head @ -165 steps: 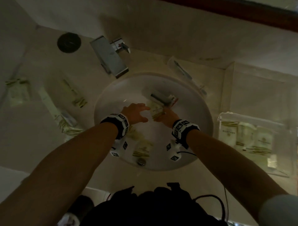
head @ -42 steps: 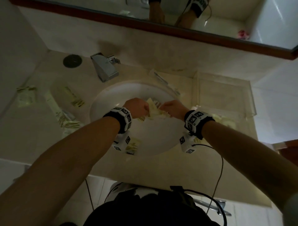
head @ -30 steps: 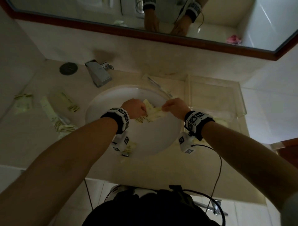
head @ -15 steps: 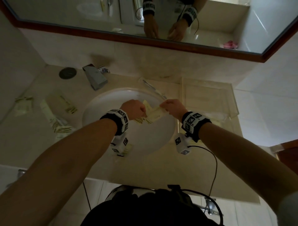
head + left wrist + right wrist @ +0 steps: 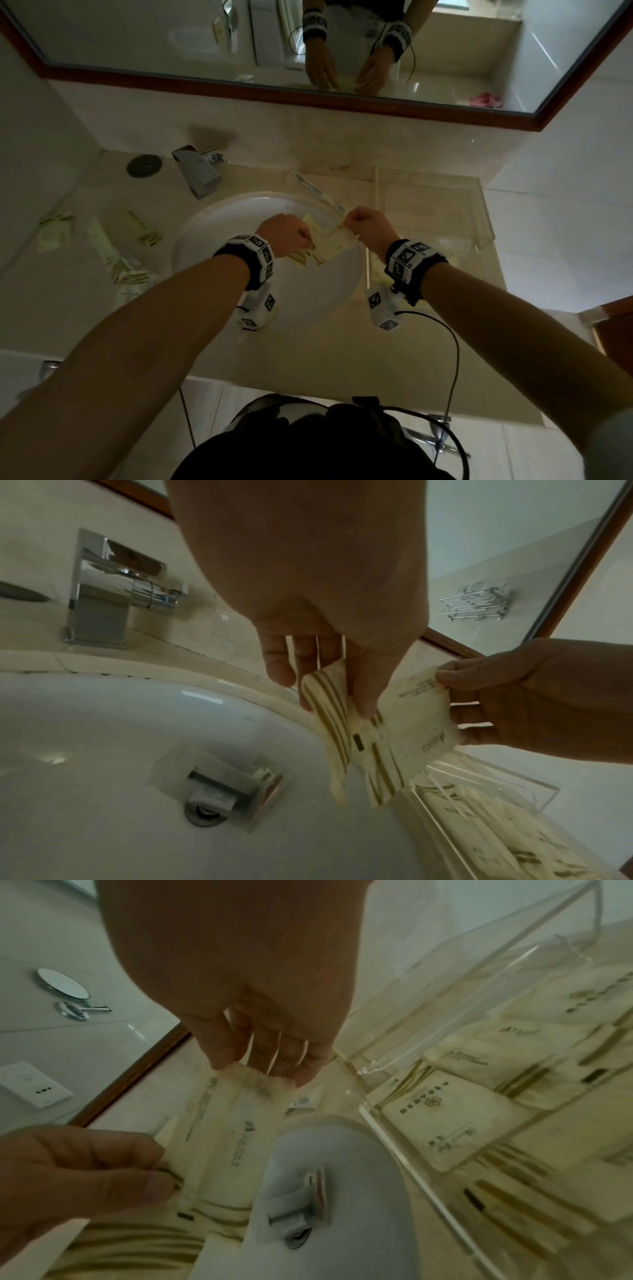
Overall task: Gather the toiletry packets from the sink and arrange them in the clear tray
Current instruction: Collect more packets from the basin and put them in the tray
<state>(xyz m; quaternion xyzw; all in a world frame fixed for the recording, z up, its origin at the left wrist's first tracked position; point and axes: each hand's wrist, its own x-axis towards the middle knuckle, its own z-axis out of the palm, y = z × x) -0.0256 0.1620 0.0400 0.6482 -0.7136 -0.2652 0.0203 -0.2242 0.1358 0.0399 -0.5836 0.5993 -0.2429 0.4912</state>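
Cream paper packets (image 5: 327,245) held above the white sink (image 5: 239,219), both hands pinching them.

In the wrist views the left hand (image 5: 308,588) pinches the striped lower ends of two or three packets between thumb and fingertips, while the right hand (image 5: 240,974) nips the serrated top edge of one printed packet (image 5: 236,1123) with fingers pressed together. The clear tray (image 5: 479,219) sits at centre right of the head view, just beside the basin and already holding several packets. A clear-wrapped razor pack (image 5: 222,788) lies over the drain at lower centre of the left wrist view. The likely trouble: the bundle is fanned and held only by its ends, so pulling one packet free could let another slip into the basin. The tray's tall wall could also catch a limp packet as it is carried across.
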